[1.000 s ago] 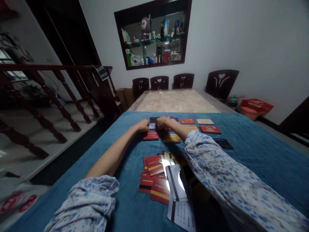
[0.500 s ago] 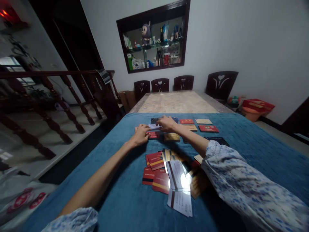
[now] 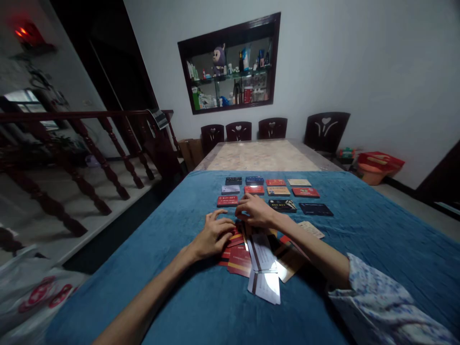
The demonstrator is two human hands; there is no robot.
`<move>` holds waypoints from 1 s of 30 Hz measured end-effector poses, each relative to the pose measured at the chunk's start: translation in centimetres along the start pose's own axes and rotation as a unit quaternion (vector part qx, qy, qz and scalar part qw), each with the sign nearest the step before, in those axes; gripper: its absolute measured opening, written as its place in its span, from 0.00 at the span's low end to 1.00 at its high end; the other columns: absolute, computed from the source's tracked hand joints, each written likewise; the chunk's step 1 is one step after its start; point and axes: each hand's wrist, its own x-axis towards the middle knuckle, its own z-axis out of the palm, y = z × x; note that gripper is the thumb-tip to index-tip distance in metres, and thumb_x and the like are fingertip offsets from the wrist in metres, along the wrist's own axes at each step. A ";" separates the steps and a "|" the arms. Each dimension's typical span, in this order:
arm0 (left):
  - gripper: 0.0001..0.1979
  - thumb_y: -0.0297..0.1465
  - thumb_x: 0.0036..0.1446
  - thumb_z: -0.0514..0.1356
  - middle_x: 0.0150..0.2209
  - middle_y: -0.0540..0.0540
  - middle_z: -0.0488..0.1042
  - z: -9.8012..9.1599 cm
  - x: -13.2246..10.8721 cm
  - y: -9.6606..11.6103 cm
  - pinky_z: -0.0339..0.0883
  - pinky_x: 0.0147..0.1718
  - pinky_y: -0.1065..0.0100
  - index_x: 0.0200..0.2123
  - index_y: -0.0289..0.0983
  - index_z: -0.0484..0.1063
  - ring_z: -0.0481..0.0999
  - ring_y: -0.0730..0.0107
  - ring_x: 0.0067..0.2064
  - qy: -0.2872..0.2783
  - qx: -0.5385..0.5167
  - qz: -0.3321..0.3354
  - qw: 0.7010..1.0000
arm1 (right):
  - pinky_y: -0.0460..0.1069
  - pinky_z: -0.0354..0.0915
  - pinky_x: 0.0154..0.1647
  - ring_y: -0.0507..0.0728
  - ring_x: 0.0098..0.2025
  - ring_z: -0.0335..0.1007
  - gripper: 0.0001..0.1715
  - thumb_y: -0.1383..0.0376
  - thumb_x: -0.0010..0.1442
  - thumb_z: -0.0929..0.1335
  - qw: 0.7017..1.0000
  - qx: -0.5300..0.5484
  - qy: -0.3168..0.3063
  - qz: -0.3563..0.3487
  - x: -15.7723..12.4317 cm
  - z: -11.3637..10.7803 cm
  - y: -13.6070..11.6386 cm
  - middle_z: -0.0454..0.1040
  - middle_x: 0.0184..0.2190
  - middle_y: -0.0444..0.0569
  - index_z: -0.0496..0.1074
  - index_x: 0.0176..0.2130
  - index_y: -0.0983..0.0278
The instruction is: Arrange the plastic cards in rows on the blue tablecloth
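My left hand (image 3: 214, 235), fingers bent and apart, is over the red cards (image 3: 240, 261) on the left of a loose, overlapping pile. My right hand (image 3: 256, 211) reaches to the far edge of that pile, its curved fingers pointing down and no lifted card visible in it. White cards with a dark stripe (image 3: 261, 253) lie on top, nearest me. Gold cards (image 3: 287, 263) and a cream card (image 3: 311, 230) stick out under my right forearm. Beyond the hands, neat stacks stand in rows, among them a red stack (image 3: 227, 201) and a white stack (image 3: 230, 189).
A blue cloth (image 3: 161, 287) covers the near part of the table; its far part is a bare stone-like top (image 3: 255, 155). More stacks, such as a black one (image 3: 282, 206) and a navy one (image 3: 316, 209), sit on the right. Chairs (image 3: 272, 128) stand behind.
Both hands have come back toward me from the white stack, which now lies uncovered in its row. They are at the loose pile now. The view has shifted slightly.
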 end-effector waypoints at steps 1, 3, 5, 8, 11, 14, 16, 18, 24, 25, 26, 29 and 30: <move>0.12 0.29 0.64 0.55 0.50 0.45 0.78 0.1 -0.1 0.1 0.48 0.63 0.46 0.45 0.41 0.77 0.57 0.54 0.65 -0.006 -0.001 0.007 1.000 | 0.52 0.55 0.42 0.60 0.47 0.63 0.08 0.65 0.61 0.68 1.000 0.005 0.001 -0.008 -0.3 0.2 -0.1 0.79 0.38 0.48 0.79 0.36 0.59; 0.12 0.30 0.63 0.56 0.51 0.45 0.78 0.3 -0.3 0.2 0.47 0.63 0.46 0.46 0.41 0.78 0.55 0.52 0.67 -0.017 0.003 0.021 1.000 | 0.52 0.56 0.42 0.59 0.45 0.63 0.09 0.65 0.62 0.67 0.999 0.012 -0.006 -0.029 -0.7 0.5 -0.2 0.79 0.38 0.49 0.79 0.37 0.60; 0.12 0.31 0.63 0.56 0.51 0.45 0.78 0.3 -0.4 0.1 0.47 0.63 0.45 0.46 0.41 0.78 0.54 0.51 0.67 -0.028 0.013 0.032 0.999 | 0.53 0.56 0.43 0.59 0.44 0.62 0.09 0.65 0.61 0.67 0.999 0.015 -0.017 -0.049 -1.0 0.9 -0.3 0.79 0.38 0.50 0.79 0.39 0.60; 0.12 0.32 0.63 0.57 0.51 0.44 0.78 0.1 -0.6 0.0 0.46 0.62 0.45 0.47 0.41 0.77 0.54 0.50 0.68 -0.041 0.041 0.040 0.998 | 0.53 0.56 0.43 0.60 0.46 0.62 0.09 0.64 0.60 0.68 0.998 0.008 -0.020 -0.052 -1.4 1.4 -0.5 0.79 0.38 0.50 0.80 0.40 0.60; 0.12 0.33 0.64 0.57 0.49 0.43 0.79 -0.4 -0.9 -0.1 0.46 0.62 0.45 0.47 0.41 0.77 0.54 0.50 0.68 -0.049 0.066 0.041 0.996 | 0.54 0.54 0.42 0.61 0.47 0.61 0.09 0.63 0.60 0.69 0.999 0.001 -0.024 -0.046 -1.7 1.6 -0.9 0.79 0.40 0.50 0.79 0.40 0.59; 0.12 0.33 0.64 0.57 0.48 0.44 0.79 -0.9 -1.1 -0.6 0.47 0.61 0.46 0.48 0.41 0.75 0.55 0.51 0.67 -0.050 0.072 0.028 0.996 | 0.54 0.53 0.42 0.62 0.47 0.61 0.11 0.61 0.61 0.68 0.999 -0.007 -0.034 -0.039 -1.8 1.6 -1.3 0.78 0.42 0.50 0.79 0.42 0.59; 0.12 0.32 0.64 0.57 0.46 0.44 0.79 -1.1 -1.3 -1.1 0.48 0.61 0.47 0.48 0.41 0.75 0.57 0.52 0.66 -0.039 0.067 0.012 0.997 | 0.54 0.53 0.41 0.62 0.48 0.61 0.12 0.59 0.62 0.68 0.999 -0.013 -0.038 -0.035 -1.8 1.7 -1.4 0.77 0.43 0.51 0.78 0.43 0.59; 0.12 0.32 0.63 0.57 0.46 0.44 0.78 -1.1 -1.3 -1.7 0.51 0.61 0.50 0.48 0.41 0.75 0.61 0.55 0.63 -0.023 0.059 -0.004 0.998 | 0.54 0.53 0.42 0.62 0.48 0.60 0.12 0.58 0.62 0.68 0.999 -0.017 -0.039 -0.035 -1.7 1.8 -1.5 0.76 0.43 0.52 0.78 0.44 0.59; 0.15 0.37 0.59 0.62 0.49 0.42 0.75 -1.2 -1.6 -2.9 0.55 0.58 0.52 0.49 0.41 0.76 0.66 0.57 0.57 -0.023 0.058 -0.046 0.997 | 0.55 0.53 0.44 0.63 0.51 0.59 0.13 0.58 0.63 0.67 0.998 -0.023 -0.034 -0.038 -1.6 2.2 -2.0 0.75 0.44 0.53 0.77 0.44 0.60; 0.16 0.38 0.58 0.63 0.49 0.42 0.75 -1.3 -1.6 -2.9 0.55 0.58 0.51 0.49 0.41 0.76 0.66 0.56 0.57 -0.030 0.058 -0.054 0.996 | 0.55 0.53 0.45 0.63 0.51 0.59 0.12 0.58 0.63 0.67 0.998 -0.024 -0.033 -0.038 -1.6 2.2 -2.1 0.75 0.44 0.54 0.77 0.43 0.61; 0.17 0.39 0.57 0.63 0.49 0.42 0.75 -1.5 -1.6 -2.9 0.54 0.58 0.51 0.49 0.41 0.76 0.65 0.55 0.57 -0.038 0.056 -0.061 0.996 | 0.55 0.53 0.45 0.63 0.51 0.59 0.12 0.59 0.63 0.67 0.998 -0.026 -0.032 -0.037 -1.6 2.1 -2.2 0.75 0.44 0.54 0.76 0.43 0.61; 0.19 0.40 0.54 0.65 0.49 0.42 0.76 -2.0 -1.7 -2.6 0.53 0.58 0.51 0.49 0.41 0.76 0.64 0.53 0.59 -0.056 0.054 -0.069 0.995 | 0.55 0.54 0.46 0.63 0.51 0.59 0.12 0.60 0.64 0.66 0.999 -0.026 -0.027 -0.032 -1.7 2.0 -2.6 0.75 0.45 0.54 0.76 0.43 0.61; 0.20 0.40 0.54 0.65 0.49 0.42 0.76 -2.1 -1.7 -2.5 0.53 0.58 0.51 0.49 0.41 0.76 0.64 0.52 0.60 -0.062 0.054 -0.070 0.994 | 0.55 0.54 0.46 0.63 0.51 0.59 0.12 0.60 0.64 0.66 0.999 -0.025 -0.027 -0.032 -1.7 2.1 -2.6 0.74 0.45 0.54 0.76 0.44 0.61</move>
